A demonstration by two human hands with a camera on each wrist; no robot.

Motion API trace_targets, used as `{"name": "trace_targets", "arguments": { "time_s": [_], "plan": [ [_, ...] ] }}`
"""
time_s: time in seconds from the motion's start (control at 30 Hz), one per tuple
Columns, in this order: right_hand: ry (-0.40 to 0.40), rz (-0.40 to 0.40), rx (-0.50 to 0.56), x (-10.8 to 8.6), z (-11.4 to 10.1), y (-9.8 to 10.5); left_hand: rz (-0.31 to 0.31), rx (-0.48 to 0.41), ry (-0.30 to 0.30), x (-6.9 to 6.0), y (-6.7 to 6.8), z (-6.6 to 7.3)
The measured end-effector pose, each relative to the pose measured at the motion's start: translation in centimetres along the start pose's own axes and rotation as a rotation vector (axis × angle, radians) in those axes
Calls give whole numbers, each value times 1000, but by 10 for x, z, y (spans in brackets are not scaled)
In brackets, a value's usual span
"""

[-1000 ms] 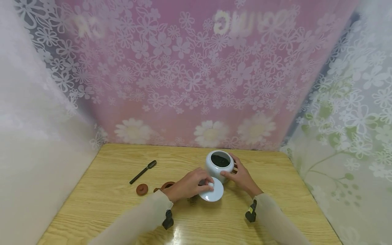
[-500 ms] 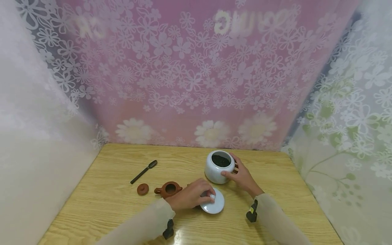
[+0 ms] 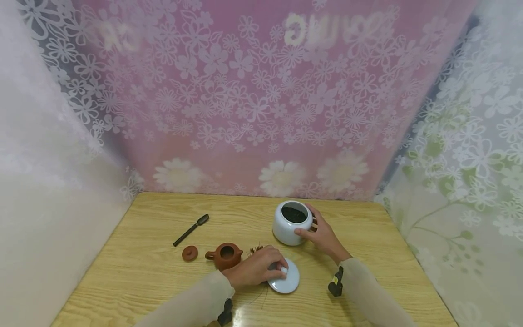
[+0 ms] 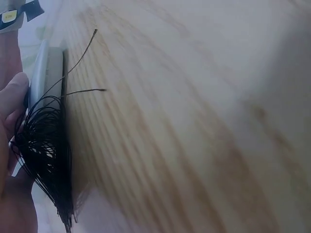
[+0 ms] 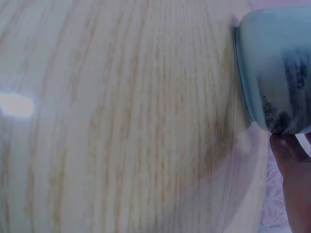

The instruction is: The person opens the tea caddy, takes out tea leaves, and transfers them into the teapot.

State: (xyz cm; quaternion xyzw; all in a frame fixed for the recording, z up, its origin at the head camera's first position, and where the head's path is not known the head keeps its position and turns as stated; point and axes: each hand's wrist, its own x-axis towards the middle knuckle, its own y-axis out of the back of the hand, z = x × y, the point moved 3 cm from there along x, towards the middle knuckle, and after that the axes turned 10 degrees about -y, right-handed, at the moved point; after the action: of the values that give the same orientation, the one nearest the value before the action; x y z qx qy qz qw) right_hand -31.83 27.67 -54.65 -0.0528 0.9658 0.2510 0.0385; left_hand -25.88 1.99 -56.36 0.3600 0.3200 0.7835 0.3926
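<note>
A white jar (image 3: 283,230) with dark contents stands uncovered on the table; the right hand (image 3: 323,234) grips its right side. In the right wrist view, fingertips touch the jar (image 5: 277,73), which bears a dark painted pattern. The left hand (image 3: 259,268) pinches the knob of a round white lid (image 3: 288,284), low at the table in front of the jar. The left wrist view shows the lid edge-on (image 4: 54,73), with a bundle of dark thin strands (image 4: 46,145) beside the left hand. Behind that hand, brownish strand ends (image 3: 255,249) stick out.
Left of the left hand sits a small brown teapot (image 3: 227,262) without its lid. Its brown lid (image 3: 189,253) lies farther left, and a dark scoop (image 3: 191,230) lies behind that. Patterned curtains (image 3: 261,113) stand behind and beside the table (image 3: 143,254).
The left hand has moved the white lid away from the jar, toward the front, uncovering the teapot and strand ends to view. The right hand has stayed on the jar.
</note>
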Motion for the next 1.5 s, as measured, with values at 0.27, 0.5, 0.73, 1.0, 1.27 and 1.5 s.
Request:
{"name": "trace_targets", "arguments": {
  "time_s": [0.27, 0.5, 0.73, 1.0, 1.27, 1.5],
  "plan": [
    [2, 3, 4, 0, 0, 1, 16, -22, 6, -2, -2, -9],
    [-4, -1, -1, -1, -1, 0, 64, -50, 20, -3, 27, -8],
    [-14, 1, -1, -3, -2, 1, 186, -4, 44, -14, 77, -4],
    [-22, -9, 11, -2, -3, 2, 286, 51, 161, -48, 119, -23],
    [-23, -14, 12, -2, -2, 1, 371, 125, 268, -92, 147, -52],
    [-21, -19, 15, -3, -3, 1, 396, 108, 389, -132, 162, -67]
  ]
}}
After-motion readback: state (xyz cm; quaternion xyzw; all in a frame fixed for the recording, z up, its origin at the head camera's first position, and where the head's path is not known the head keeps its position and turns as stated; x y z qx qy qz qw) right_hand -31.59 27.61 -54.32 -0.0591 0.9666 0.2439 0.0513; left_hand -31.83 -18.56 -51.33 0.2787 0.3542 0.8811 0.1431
